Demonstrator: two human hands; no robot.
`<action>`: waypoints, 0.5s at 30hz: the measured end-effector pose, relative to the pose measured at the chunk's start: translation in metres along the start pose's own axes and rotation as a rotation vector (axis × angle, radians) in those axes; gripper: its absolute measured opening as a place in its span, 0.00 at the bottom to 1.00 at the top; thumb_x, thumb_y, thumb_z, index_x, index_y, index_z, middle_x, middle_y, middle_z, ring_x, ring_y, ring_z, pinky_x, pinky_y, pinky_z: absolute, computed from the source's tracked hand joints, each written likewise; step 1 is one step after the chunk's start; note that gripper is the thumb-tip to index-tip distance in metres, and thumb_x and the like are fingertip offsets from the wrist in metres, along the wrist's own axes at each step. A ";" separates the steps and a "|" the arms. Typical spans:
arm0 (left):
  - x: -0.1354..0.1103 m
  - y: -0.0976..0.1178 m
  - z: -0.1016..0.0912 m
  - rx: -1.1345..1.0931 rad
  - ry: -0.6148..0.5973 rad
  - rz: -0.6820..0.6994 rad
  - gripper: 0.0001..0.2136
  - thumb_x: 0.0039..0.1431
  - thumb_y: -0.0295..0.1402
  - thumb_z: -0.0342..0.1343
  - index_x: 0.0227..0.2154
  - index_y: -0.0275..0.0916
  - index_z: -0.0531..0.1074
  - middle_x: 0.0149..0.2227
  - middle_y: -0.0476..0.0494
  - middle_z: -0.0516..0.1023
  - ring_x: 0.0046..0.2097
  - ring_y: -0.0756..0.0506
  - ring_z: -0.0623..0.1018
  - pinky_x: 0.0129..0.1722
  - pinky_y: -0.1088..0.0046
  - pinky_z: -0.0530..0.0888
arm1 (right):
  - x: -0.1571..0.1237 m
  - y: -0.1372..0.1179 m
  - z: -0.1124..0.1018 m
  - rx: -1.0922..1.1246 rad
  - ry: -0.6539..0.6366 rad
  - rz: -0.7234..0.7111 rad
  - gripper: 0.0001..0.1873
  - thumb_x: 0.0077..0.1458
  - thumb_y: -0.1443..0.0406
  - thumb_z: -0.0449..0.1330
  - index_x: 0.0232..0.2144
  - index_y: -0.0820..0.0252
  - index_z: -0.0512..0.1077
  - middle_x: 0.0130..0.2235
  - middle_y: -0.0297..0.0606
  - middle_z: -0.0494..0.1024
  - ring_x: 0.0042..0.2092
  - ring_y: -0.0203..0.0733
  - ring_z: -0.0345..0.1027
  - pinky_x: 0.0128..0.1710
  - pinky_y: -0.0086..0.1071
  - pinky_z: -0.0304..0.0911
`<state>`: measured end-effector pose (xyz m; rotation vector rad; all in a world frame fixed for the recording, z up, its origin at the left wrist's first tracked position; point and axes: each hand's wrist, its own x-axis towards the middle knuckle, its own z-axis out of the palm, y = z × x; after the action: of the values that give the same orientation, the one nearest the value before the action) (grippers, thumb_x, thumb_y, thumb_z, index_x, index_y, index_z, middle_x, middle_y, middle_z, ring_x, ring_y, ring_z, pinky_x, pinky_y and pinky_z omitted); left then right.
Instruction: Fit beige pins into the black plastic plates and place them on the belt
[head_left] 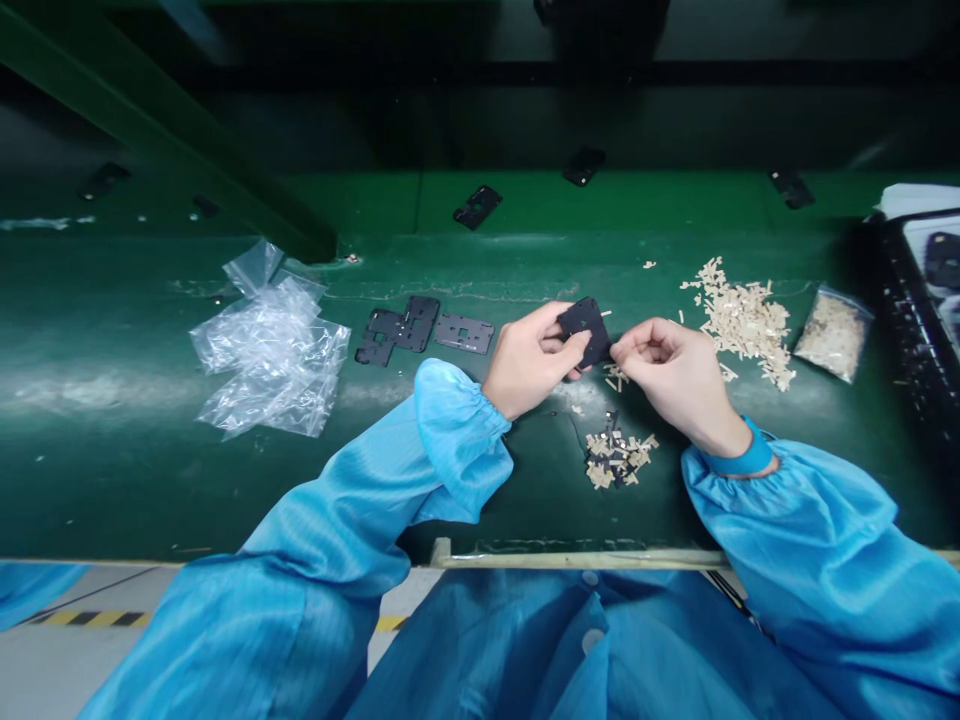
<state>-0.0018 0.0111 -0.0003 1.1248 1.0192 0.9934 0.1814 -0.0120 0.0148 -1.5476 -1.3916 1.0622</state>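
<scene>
Pinching a black perforated plate (585,330) at centre frame; the left hand (527,360) clamps it between thumb and fingers; the right hand (670,380) presses its fingertips together at the plate's right edge; beige strips (742,320) lie scattered right of them.

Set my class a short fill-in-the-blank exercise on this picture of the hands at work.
The left hand and the right hand both hold one ____ plate.
The sleeves are ____.
The crumpled clear plastic bag lies to the ____ of the hands in this view.
The loose beige strips lie nearer the ____ hand.

Missing words: black, blue, left, right.
</scene>
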 end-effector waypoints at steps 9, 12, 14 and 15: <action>0.003 0.002 -0.003 0.004 -0.035 -0.037 0.13 0.56 0.30 0.64 0.44 0.34 0.74 0.32 0.44 0.82 0.26 0.50 0.81 0.22 0.79 0.78 | 0.001 -0.006 -0.003 -0.006 -0.037 0.014 0.03 0.44 0.68 0.67 0.25 0.59 0.76 0.25 0.35 0.78 0.25 0.35 0.66 0.24 0.29 0.61; 0.003 0.003 -0.004 0.003 -0.046 -0.042 0.14 0.56 0.31 0.65 0.44 0.34 0.74 0.32 0.44 0.82 0.25 0.50 0.80 0.22 0.78 0.78 | 0.001 -0.005 -0.005 -0.009 -0.047 0.020 0.03 0.45 0.67 0.68 0.25 0.59 0.76 0.25 0.35 0.78 0.25 0.35 0.65 0.24 0.29 0.60; 0.003 0.003 -0.005 -0.002 -0.054 -0.039 0.14 0.56 0.31 0.65 0.44 0.33 0.73 0.32 0.44 0.82 0.25 0.50 0.80 0.22 0.78 0.78 | 0.002 -0.005 -0.006 -0.013 -0.056 0.038 0.04 0.45 0.67 0.68 0.25 0.59 0.76 0.25 0.35 0.78 0.25 0.35 0.65 0.24 0.29 0.60; 0.003 0.003 -0.005 -0.006 -0.060 -0.037 0.14 0.56 0.31 0.65 0.44 0.33 0.73 0.32 0.44 0.82 0.25 0.50 0.80 0.22 0.77 0.78 | 0.002 -0.006 -0.006 -0.009 -0.063 0.050 0.04 0.46 0.66 0.68 0.25 0.59 0.76 0.26 0.36 0.78 0.25 0.35 0.65 0.24 0.29 0.60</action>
<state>-0.0062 0.0153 0.0022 1.1213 0.9848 0.9275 0.1853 -0.0097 0.0223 -1.5746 -1.4080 1.1449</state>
